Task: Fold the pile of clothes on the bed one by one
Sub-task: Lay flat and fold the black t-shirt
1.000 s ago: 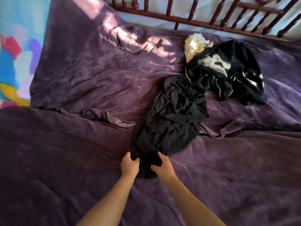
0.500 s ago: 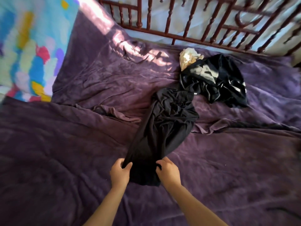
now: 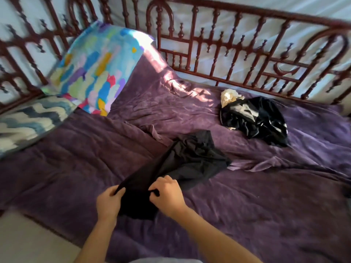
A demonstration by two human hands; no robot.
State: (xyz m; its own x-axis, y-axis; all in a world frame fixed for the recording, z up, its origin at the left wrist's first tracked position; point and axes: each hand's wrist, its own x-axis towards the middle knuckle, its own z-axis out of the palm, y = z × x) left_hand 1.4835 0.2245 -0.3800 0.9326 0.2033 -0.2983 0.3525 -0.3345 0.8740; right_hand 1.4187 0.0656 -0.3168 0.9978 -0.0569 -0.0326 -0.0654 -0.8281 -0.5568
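The black garment is in both hands, at its near end. The left hand grasps the left edge with curled fingers, and the right hand pinches the right edge between thumb and fingers. The cloth between the two hands is pulled a little tight, and a short part of it hangs down below them. Beyond the hands the garment runs away and to the right, and its far part lies crumpled on the purple blanket.

Farther from the right hand, well apart from the garment I hold, I see the rest of the pile of clothes: dark, shiny pieces in a heap, with a cream piece touching its far left side. I cannot tell how many pieces are in it.

Far beyond the left hand a colourful pillow leans against the dark red railing, and a blue and white zigzag pillow lies just beside it, more to the left. The railing runs behind the whole bed. Near the left forearm, at the left, a pale floor shows beside the edge of the blanket.
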